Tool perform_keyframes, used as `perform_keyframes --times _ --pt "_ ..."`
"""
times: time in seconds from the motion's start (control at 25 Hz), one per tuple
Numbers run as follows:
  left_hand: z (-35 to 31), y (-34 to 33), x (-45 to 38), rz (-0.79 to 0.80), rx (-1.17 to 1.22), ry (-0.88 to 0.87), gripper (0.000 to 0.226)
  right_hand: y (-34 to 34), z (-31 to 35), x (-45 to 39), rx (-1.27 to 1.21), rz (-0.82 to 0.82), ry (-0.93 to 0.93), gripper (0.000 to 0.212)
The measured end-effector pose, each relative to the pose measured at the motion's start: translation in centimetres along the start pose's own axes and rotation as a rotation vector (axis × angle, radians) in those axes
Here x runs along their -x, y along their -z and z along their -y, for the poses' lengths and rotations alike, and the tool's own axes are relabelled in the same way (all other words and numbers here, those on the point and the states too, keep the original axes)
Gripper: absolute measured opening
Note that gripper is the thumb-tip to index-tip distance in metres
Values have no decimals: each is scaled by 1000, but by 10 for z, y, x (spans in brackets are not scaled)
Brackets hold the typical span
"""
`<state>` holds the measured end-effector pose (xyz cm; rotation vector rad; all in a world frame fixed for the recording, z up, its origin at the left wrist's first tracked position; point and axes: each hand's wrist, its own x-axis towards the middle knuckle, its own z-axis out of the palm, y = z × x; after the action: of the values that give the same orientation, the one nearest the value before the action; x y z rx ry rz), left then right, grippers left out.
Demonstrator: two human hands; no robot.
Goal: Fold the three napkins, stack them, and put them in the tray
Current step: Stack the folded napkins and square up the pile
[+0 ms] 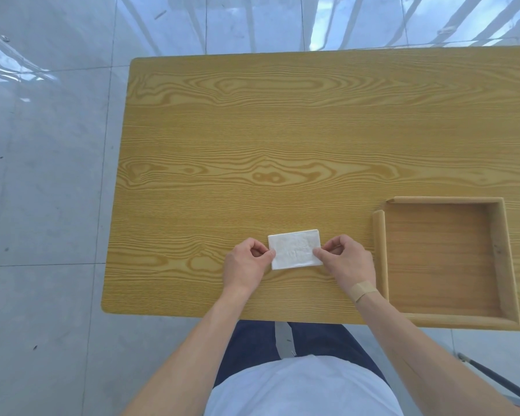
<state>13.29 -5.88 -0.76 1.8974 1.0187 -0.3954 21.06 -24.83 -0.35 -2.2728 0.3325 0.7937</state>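
One wood-grain worktop (282, 130) stands on a pale, glossy tiled floor (42, 175) streaked with reflected light. Near its front edge lies a white folded napkin (294, 249), a small flat rectangle; whether it is one napkin or a stack cannot be told. The left hand (246, 261) pinches its left edge with curled fingers, and the right hand (347, 259) pinches its right edge likewise; a tan plaster (362, 289) crosses the right wrist. Just right of the right hand sits a square wooden tray (380, 256), its floor bare, the napkin outside it.
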Motion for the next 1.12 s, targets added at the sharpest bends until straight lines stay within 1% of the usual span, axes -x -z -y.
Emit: perform_keyframes --times 0.12,0.16,0.24,0.28,0.36,0.44,0.56,0.64,0.76,0.92,1.04,1.12 --pt "-1 2 1 5 -5 -1 16 2 1 1 2 20 7 17" --pt "-1 4 2 2 -26 -17 17 3 1 1 7 24 29 18" --pt "-1 6 4 -46 -138 -90 18 4 2 2 72 -2 129 24" --pt "-2 7 4 -86 -207 -142 21 4 2 1 140 -25 192 33" --pt "-6 8 1 -132 -322 -239 34 4 4 -1 302 -43 299 54" --pt "-10 7 -3 -100 -420 -285 46 4 8 -5 459 -32 384 63" --pt "-13 4 -5 -64 -565 -366 47 2 12 -8 651 -26 454 56" --pt "-14 0 -3 -71 -624 -421 42 0 13 -6 691 -44 460 51" --pt "-18 -2 -3 -77 -604 -405 34 -3 16 -5 686 -48 449 44" --pt "-25 -3 -7 -28 -575 -363 26 -4 26 -6 697 -26 453 36" --pt "-29 -4 -8 39 -557 -361 21 -4 31 -8 712 5 471 34" --pt "-30 -3 -8 77 -509 -350 21 -4 32 -10 697 24 470 37"
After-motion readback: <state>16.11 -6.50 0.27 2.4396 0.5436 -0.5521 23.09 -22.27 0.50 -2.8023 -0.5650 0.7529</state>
